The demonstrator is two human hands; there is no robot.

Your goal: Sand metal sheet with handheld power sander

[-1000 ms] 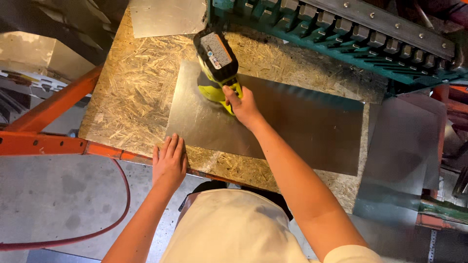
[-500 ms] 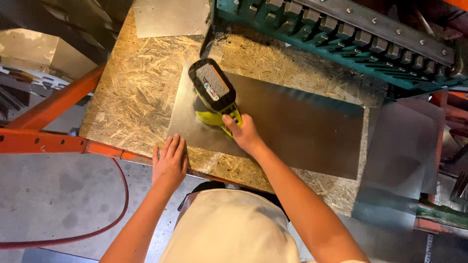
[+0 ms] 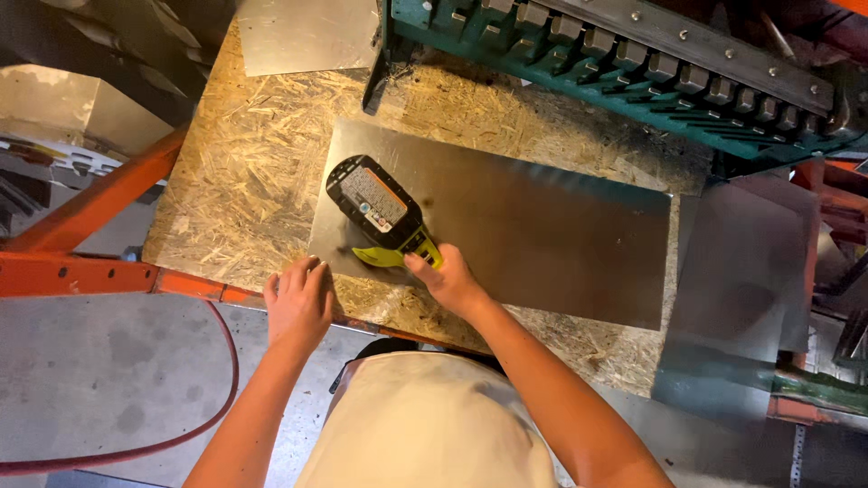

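Sheet metal [image 3: 542, 239], a grey rectangle, lies flat on the chipboard bench top [image 3: 244, 181] at the centre of the frame, and my right hand [image 3: 449, 282] is closed around the yellow-green grip of a cordless power tool [image 3: 378, 210] that rests on the sheet's left end, its dark battery pack pointing to the upper left. My left hand [image 3: 298, 303] lies open, palm down, on the bench's near edge, just beside the sheet's lower left corner. To do this well, I judge, I should press the sheet flat so it cannot skate, and guide the tool evenly along the surface. A green machine [image 3: 633, 72] runs across the top of the frame, behind the sheet.
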